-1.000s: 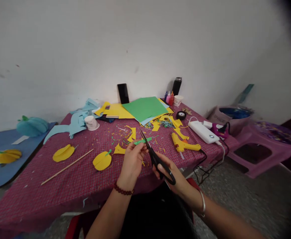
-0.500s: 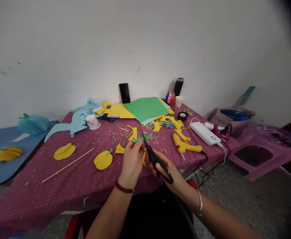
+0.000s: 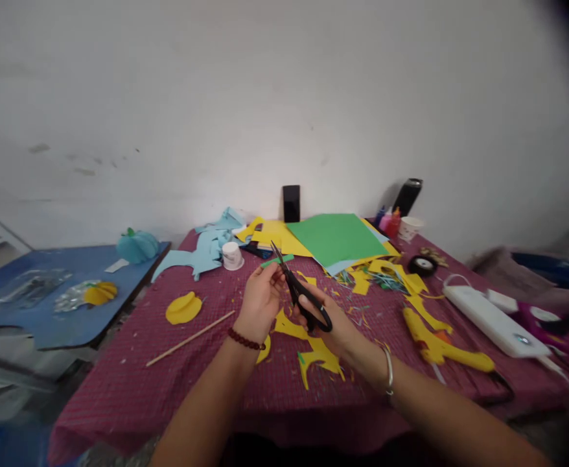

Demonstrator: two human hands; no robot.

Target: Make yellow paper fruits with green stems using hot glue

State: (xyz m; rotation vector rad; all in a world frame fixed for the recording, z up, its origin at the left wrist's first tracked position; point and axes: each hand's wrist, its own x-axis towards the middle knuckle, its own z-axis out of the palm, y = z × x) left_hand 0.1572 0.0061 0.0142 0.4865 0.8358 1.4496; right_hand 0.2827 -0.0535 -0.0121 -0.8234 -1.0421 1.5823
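My left hand [image 3: 259, 299] pinches a narrow strip of green paper [image 3: 278, 261] between thumb and fingers. In my right hand [image 3: 330, 318] is a pair of black scissors [image 3: 308, 298], blades pointing up and away from me. The blades are apart and cross the green strip just beside my left fingertips. Below my hands lie yellow paper scraps [image 3: 321, 352]. A yellow pumpkin-shaped paper piece [image 3: 183, 308] rests to the left, and another yellow piece is mostly hidden by my left wrist.
A wooden stick [image 3: 190, 338] lies left of my arms. Green sheets [image 3: 337, 237] are stacked at the back, near a phone [image 3: 291, 203] and a paper cup [image 3: 232, 255]. At right are a yellow glue gun [image 3: 440, 347], black tape [image 3: 422, 264] and a white power strip [image 3: 496, 321].
The view has swung left, so table things appear farther right and more of the blue table shows. Both hands keep hold of the green strip and scissors.
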